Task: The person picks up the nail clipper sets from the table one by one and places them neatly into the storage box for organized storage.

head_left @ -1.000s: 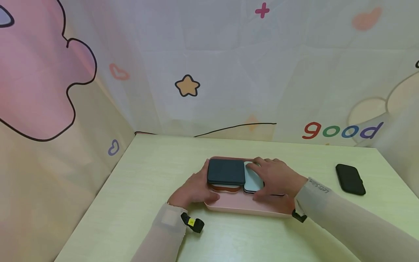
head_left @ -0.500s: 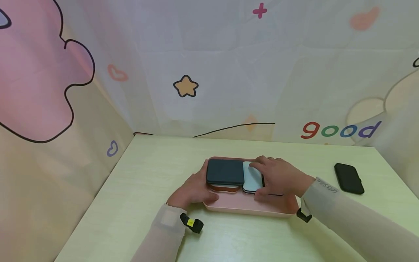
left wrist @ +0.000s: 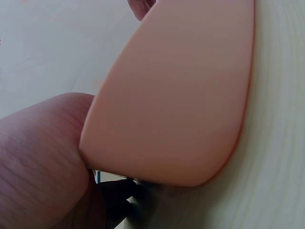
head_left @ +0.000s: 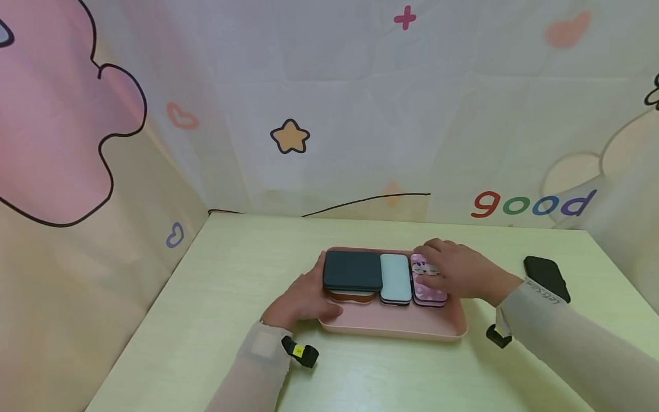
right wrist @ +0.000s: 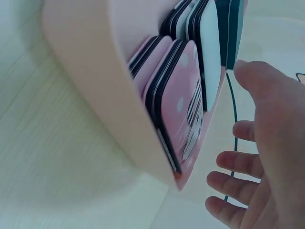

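Observation:
On the table sits a shallow pink tray [head_left: 396, 327]. My left hand [head_left: 300, 298] holds its left edge, thumb over the near inside and fingers along the outer side. Inside the tray, a dark teal flat case [head_left: 352, 270] covers most of a brown-and-white thing [head_left: 356, 297]. Beside it lies a pale blue flat slab [head_left: 395, 277], then a pink slab with a cartoon print [head_left: 431, 295]; the right wrist view shows both stacked over similar ones. My right hand [head_left: 467, 273] hovers over the pink slab's right side, fingers spread and holding nothing.
A black phone-like slab [head_left: 547, 277] lies on the table [head_left: 231, 320] to the right of the tray, partly behind my right sleeve. A printed cloth [head_left: 355, 114] hangs along the table's back and sides. Black straps are on both wrists.
My right hand has moved right, off the pale blue slab's side, uncovering the pink slab. The left hand stays on the tray's edge, and the slabs keep their places.

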### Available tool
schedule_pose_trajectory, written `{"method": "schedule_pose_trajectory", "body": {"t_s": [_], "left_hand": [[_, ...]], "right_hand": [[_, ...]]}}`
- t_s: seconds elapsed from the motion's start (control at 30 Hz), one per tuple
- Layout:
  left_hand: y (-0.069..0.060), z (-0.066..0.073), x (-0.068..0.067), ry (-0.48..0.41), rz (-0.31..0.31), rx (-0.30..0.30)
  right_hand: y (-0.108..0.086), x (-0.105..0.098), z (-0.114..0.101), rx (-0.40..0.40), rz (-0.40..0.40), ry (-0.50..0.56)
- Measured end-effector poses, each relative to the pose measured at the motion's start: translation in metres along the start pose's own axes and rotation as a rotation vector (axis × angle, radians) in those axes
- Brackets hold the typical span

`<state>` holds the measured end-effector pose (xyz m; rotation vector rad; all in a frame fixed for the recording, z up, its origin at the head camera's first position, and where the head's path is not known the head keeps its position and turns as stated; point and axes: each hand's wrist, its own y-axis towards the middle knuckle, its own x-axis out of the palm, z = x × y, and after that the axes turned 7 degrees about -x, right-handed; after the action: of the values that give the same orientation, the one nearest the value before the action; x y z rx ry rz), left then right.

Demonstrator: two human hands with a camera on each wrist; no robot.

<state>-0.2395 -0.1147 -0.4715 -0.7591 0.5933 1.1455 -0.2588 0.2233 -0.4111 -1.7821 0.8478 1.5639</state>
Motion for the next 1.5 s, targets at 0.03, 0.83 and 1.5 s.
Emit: {"method": "schedule_pose_trajectory", "body": {"t_s": [0.03,0.83,1.5], "left_hand": [[0.000,0.000,0.000,0.000,0.001,0.000],[-0.002,-0.002,0.000,0.003,0.004,0.026],[-0.002,0.000,-0.001,-0.012,0.001,0.037]], "right_hand": [[-0.002,-0.001,0.002,0.003,0.008,-0.003],[-0.048,0.007,0.078,0.197,0.050,-0.141],[-0.091,0.013,0.129,0.410,-0.070,-0.103]]}}
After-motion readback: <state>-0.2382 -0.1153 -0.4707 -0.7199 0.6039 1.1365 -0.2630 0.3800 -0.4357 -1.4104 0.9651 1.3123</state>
